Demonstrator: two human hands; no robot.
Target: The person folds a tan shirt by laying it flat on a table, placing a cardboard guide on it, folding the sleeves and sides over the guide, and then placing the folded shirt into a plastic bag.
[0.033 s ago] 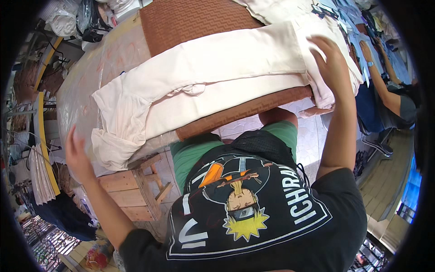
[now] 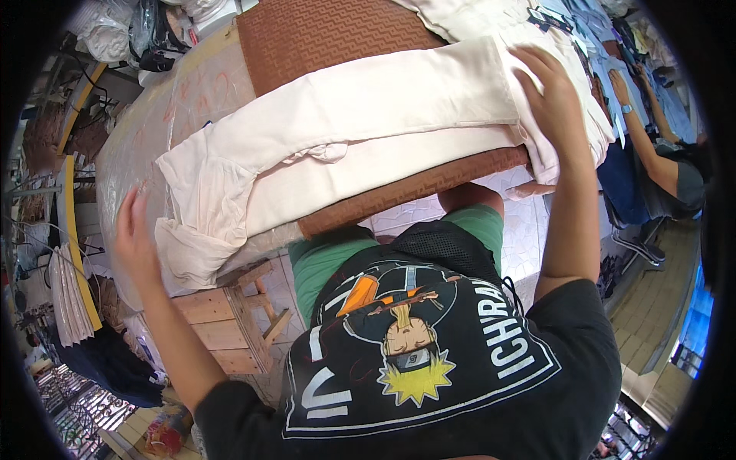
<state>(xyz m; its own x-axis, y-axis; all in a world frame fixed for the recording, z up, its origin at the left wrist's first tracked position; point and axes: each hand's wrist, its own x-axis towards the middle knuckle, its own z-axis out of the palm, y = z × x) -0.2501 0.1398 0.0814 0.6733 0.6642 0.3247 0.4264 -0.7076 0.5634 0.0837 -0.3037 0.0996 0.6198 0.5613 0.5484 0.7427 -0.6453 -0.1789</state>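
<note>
A cream garment that looks like trousers (image 2: 368,96) lies lengthwise across the table, its near half (image 2: 383,165) showing below the upper layer. Cloth bunches in loose folds at its left end. My right hand (image 2: 553,100) is open over the straight right end, fingers pointing to the far left; whether it presses on the fabric I cannot tell. Off the bunched left end, my left hand (image 2: 136,241) hovers open by the table's left side, fingers stretched and slightly blurred, holding nothing.
A brown patterned cloth (image 2: 330,38) and clear plastic cover the table (image 2: 146,146). More cream garments (image 2: 468,17) lie at the far right. A wooden stool (image 2: 218,322) stands at the near left. Another person's arm (image 2: 648,138) reaches over blue clothes on the right.
My left hand has shifted a little away from me and to the right. My right hand has moved slightly farther and to the left. The garment looks the same.
</note>
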